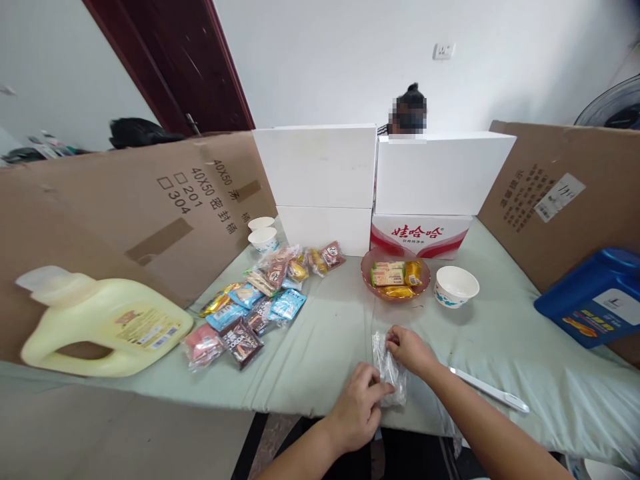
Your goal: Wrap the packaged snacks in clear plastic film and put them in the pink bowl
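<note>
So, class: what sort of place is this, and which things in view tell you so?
Probably a room in a home or small office with a makeshift workstation: a cloth-covered table screened by cardboard sheets and white boxes, with a door and wall socket behind. Both hands grip a clear packet.

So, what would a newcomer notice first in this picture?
Probably the two hands, left hand and right hand, both gripping a clear plastic packet at the near edge of the table. Next, the heap of colourful snack packets to the left, the big yellow jug lying beside it, and the brown bowl of snacks behind the hands.
</note>
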A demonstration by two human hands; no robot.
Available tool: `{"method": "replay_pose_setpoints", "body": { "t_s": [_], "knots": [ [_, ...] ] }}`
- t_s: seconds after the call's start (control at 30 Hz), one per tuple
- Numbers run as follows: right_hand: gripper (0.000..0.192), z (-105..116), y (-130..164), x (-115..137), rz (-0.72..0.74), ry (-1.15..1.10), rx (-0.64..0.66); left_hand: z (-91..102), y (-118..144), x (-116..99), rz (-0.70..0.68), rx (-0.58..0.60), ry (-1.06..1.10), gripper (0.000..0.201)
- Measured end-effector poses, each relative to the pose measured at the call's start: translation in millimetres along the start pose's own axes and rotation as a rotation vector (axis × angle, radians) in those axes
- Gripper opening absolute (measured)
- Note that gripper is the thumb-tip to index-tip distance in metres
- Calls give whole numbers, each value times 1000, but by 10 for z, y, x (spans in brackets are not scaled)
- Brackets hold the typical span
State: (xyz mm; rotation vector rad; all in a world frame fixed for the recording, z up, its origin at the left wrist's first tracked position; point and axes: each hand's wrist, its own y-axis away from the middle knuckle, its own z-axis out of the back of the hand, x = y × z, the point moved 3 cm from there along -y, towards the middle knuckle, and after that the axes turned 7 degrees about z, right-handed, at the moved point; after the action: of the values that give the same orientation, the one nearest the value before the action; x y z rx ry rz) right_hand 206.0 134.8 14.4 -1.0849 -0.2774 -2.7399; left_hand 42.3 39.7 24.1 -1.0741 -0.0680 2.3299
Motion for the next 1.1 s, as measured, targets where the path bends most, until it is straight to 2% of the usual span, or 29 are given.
{"method": "replay_pose_setpoints", "body": {
  "t_s": [0.07, 0.13, 0.2, 0.3, 0.43, 0.53, 0.63, 0.8, 0.97, 1.03, 1.1],
  "knots": [
    [10, -2, -15, 3, 3, -9, 1, 117, -84, 13, 20, -153, -55, 46],
    [10, 5, -27, 7, 2, -31, 0, 197, -230, 46, 14, -214, -70, 38],
    [8, 20, -26, 9, -11, -69, -1, 187, -409, 97, -31, -127, -77, 30],
    [11, 31, 46, 2, -61, -164, -2, 64, -599, 211, -74, 20, -142, 17],
    [28, -57, 342, -41, -153, -342, 50, -68, -620, 333, -65, 33, -204, 14],
    [31, -166, 621, -77, -192, -419, 136, -91, -583, 351, -83, 47, -226, 22],
    [28, -197, 808, -83, -192, -418, 157, -87, -579, 347, -91, 68, -255, 27],
    [29, -128, 929, -27, -77, -184, 74, -80, -588, 328, -85, 80, -289, 30],
    [33, -196, 1099, -167, -100, -270, -3, -74, -579, 317, -79, 104, -307, 37],
    [29, -151, 1177, -203, -51, -146, -145, -79, -579, 320, -83, 112, -325, 38],
    [28, -56, 1239, -144, 93, 102, -350, -87, -580, 325, -86, 118, -337, 39]
  ]
}}
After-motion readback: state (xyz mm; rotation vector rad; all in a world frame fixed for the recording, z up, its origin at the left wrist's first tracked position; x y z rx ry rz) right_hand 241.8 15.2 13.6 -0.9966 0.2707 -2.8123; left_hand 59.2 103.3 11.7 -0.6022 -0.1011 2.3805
